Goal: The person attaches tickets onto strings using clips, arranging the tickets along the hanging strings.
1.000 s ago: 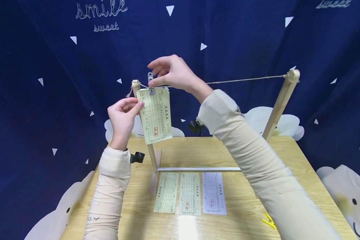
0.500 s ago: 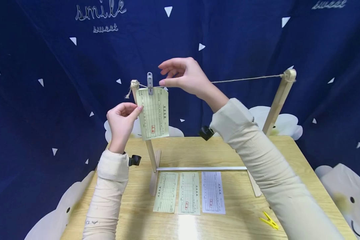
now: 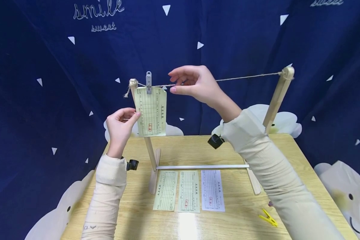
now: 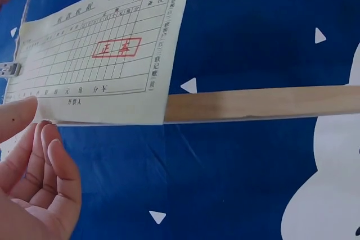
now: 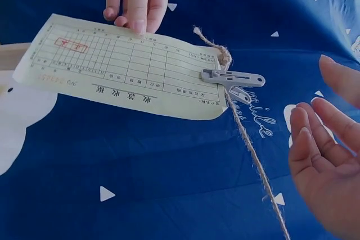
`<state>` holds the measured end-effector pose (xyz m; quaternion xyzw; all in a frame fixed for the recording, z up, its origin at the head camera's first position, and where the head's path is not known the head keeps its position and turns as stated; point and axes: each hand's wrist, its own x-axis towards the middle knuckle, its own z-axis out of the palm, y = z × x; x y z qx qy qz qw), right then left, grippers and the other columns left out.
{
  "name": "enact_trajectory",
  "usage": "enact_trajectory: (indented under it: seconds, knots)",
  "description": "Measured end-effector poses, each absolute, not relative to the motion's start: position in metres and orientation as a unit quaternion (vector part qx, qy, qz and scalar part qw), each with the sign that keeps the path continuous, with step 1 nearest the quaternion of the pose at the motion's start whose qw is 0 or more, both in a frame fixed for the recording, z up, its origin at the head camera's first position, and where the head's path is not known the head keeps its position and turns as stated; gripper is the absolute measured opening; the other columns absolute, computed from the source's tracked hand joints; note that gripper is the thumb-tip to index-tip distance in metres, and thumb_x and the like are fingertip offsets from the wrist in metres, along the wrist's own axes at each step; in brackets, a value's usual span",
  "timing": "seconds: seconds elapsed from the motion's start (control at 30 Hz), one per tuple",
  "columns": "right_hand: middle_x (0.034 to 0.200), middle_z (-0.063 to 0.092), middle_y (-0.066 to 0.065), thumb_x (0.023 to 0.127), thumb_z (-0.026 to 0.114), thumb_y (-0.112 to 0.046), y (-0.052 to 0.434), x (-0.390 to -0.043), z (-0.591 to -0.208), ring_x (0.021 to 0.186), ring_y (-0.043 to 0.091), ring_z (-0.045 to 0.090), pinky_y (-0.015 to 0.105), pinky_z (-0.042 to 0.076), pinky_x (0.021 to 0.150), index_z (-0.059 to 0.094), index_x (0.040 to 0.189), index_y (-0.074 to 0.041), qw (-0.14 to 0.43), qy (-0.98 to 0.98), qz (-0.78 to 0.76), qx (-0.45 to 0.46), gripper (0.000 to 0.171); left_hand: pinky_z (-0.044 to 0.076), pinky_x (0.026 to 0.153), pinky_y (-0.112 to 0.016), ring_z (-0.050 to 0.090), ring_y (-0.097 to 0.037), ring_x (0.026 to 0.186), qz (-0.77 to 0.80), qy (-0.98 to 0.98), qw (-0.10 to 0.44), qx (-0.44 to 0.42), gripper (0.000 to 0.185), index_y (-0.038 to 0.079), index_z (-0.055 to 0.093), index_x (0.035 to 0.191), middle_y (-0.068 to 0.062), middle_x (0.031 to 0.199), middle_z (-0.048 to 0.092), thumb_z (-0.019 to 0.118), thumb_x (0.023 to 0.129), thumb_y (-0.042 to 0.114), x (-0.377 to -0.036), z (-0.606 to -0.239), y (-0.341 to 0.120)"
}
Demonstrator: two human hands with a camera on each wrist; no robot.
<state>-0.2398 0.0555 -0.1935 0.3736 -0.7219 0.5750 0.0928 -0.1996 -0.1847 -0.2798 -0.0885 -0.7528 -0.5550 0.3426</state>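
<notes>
A pale yellow receipt slip hangs from the twine near the left post, held at its top by a grey clothespin. My left hand pinches the slip's left edge, thumb in front and fingers behind. The red stamp on the slip shows clearly in the left wrist view. My right hand is to the right of the clothespin, apart from it, fingers loosely bent around nothing. In the right wrist view the clothespin sits over both paper and twine, beside the knot.
Wooden posts stand at left and right, joined low down by a white rod. Flat on the table lie two yellow slips and one white slip. A yellow clothespin lies at right, near the right sleeve.
The right hand has let go of the grey clothespin and drawn away to the right. The left hand has slid slightly down the slip's edge.
</notes>
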Motion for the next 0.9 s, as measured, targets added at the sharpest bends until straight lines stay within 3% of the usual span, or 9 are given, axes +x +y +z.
enact_trajectory:
  seconds: [0.33, 0.67, 0.9]
  knots:
    - [0.094, 0.063, 0.010, 0.074, 0.071, 0.001, 0.071, -0.229, -0.203, 0.079, 0.021, 0.056, 0.026, 0.047, 0.069, 0.062, 0.107, 0.006, 0.082, -0.706, 0.591, 0.381, 0.034, 0.042, 0.053, -0.012, 0.053, -0.001, 0.057, -0.546, -0.748, 0.367, -0.088, 0.018, -0.016, 0.063, 0.086, 0.005, 0.064, 0.058, 0.070, 0.072, -0.007, -0.186, -0.283, -0.187]
    - [0.092, 0.064, 0.008, 0.075, 0.070, 0.002, 0.083, -0.220, -0.216, 0.079, 0.019, 0.057, 0.025, 0.047, 0.069, 0.062, 0.106, 0.007, 0.082, -0.709, 0.591, 0.375, 0.033, 0.040, 0.052, -0.012, 0.052, 0.000, 0.057, -0.566, -0.740, 0.347, -0.112, 0.015, -0.017, 0.062, 0.085, 0.011, 0.064, 0.056, 0.068, 0.072, -0.012, -0.171, -0.290, -0.185]
    - [0.094, 0.064, 0.007, 0.075, 0.070, 0.000, 0.096, -0.213, -0.226, 0.081, 0.018, 0.058, 0.024, 0.046, 0.068, 0.062, 0.108, 0.006, 0.083, -0.725, 0.582, 0.359, 0.034, 0.042, 0.053, -0.013, 0.054, -0.002, 0.058, -0.588, -0.733, 0.322, -0.117, 0.018, -0.014, 0.064, 0.087, 0.011, 0.065, 0.059, 0.071, 0.073, -0.006, -0.178, -0.311, -0.188]
